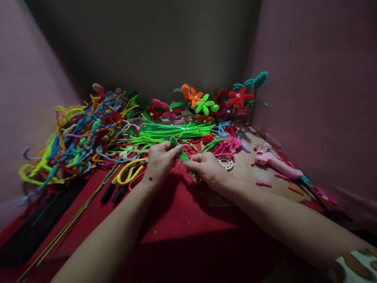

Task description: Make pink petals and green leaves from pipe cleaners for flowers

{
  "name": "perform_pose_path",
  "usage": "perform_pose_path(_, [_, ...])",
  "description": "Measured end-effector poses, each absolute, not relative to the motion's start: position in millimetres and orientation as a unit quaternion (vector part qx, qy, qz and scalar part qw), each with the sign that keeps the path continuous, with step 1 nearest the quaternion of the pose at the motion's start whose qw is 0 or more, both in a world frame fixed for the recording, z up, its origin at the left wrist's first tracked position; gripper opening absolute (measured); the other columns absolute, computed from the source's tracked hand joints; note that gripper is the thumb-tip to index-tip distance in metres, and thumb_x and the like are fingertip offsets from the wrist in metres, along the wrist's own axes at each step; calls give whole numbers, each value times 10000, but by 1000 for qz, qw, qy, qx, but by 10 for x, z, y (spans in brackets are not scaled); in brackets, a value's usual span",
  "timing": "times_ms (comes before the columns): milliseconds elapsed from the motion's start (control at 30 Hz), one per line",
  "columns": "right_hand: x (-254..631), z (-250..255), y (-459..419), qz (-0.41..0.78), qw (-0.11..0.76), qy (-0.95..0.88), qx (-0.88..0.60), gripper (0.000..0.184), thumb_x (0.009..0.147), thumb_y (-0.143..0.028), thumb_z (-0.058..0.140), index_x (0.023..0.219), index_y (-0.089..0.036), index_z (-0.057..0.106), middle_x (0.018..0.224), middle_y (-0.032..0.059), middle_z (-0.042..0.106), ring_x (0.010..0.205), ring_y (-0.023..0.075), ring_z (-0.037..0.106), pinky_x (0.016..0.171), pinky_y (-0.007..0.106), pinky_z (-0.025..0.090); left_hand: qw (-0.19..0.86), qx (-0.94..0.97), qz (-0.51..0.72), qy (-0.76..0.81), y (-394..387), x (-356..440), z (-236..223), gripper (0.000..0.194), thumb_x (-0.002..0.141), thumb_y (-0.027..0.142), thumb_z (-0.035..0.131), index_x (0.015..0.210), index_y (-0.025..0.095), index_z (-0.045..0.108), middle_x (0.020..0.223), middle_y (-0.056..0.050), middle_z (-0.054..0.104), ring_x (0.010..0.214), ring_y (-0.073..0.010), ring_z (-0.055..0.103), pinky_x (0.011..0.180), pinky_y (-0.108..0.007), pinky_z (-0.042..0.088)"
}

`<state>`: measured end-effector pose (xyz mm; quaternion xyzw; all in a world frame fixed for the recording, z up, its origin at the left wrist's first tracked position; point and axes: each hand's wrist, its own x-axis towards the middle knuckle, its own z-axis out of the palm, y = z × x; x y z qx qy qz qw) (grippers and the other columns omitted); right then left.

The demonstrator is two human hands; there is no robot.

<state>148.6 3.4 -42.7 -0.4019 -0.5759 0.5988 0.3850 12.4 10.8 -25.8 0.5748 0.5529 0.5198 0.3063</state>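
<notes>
Between my hands, a green pipe-cleaner piece (183,156) slants over the red cloth, folded into a narrow leaf-like shape. My left hand (160,159) pinches its upper end between thumb and fingers. My right hand (207,167) grips the lower end, and a bit of green shows below those fingers. Just beyond my hands lies a bundle of bright green pipe cleaners (173,130). Yellow-handled scissors (129,173) rest left of my left wrist. A white disc with holes (226,162) sits beside my right hand, near pink pipe-cleaner pieces (225,146).
A large tangle of coloured pipe cleaners (88,133) heaps up at left. Pipe-cleaner flowers (203,104) stand along the back. A pink glue gun (278,164) lies on brown board (250,188) at right. Long green stems (73,218) and a black strip (41,224) extend toward the front left.
</notes>
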Motion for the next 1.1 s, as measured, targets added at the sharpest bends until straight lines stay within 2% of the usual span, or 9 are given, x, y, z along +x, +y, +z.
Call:
perform_pose_path(233, [1465,-455,17,565,372,-601,-426,215,740,-204,526,532,-150,525,328,-54,441,281,53,384,321,174,258,143,623,510,575,138,29,-230,339,700,343,601,485,171,404,467,58,352,460,-66,318,433,-207,245])
perform_pose_path(400, [1444,-453,-3,556,354,-620,-425,230,753,-195,517,528,-153,511,337,-46,459,284,45,366,331,172,245,274,552,548,565,152,24,-227,308,694,340,592,496,180,417,438,67,334,400,-65,288,403,-219,228])
perform_pose_path(433, [1440,-464,2,557,352,-619,-426,225,752,-193,517,531,-153,518,331,-49,451,283,48,369,329,172,248,272,553,545,568,155,20,-233,286,696,340,586,505,179,447,439,63,351,401,-68,298,407,-221,234])
perform_pose_path(533, [1432,-496,22,571,340,-613,-427,214,746,-184,517,534,-150,530,316,-54,436,279,56,383,318,169,263,150,598,530,582,157,13,-245,251,685,334,591,507,174,518,460,47,394,456,-79,347,443,-219,256])
perform_pose_path(600, [1435,-503,26,595,331,-599,-421,206,748,-183,514,546,-148,537,321,-53,447,280,59,396,315,165,274,106,608,533,579,162,9,-238,219,682,335,594,536,174,561,480,43,418,484,-83,369,458,-215,266])
perform_pose_path(733, [1458,-483,9,630,326,-576,-406,219,742,-157,519,523,-139,519,337,-46,463,282,46,390,323,153,280,227,521,617,544,192,-58,-199,175,695,336,591,663,164,598,482,59,402,410,-60,328,399,-205,243])
perform_pose_path(833, [1467,-472,18,618,369,-550,-424,213,758,-188,523,550,-141,516,364,-45,481,292,43,386,322,149,270,322,463,663,493,195,-133,-188,166,685,316,612,723,157,580,535,58,447,388,-42,338,370,-185,226])
perform_pose_path(967, [1460,-480,59,598,435,-522,-424,210,790,-251,511,611,-142,520,413,-42,493,329,47,406,333,147,293,457,491,540,509,148,-109,-227,215,653,325,663,726,135,595,564,36,499,393,-30,350,367,-167,234])
perform_pose_path(1100, [1448,-486,61,588,426,-550,-413,201,793,-233,518,614,-140,512,428,-39,495,363,50,446,363,143,331,489,573,417,509,125,18,-288,230,654,320,665,585,130,556,466,42,448,374,-32,325,364,-173,212])
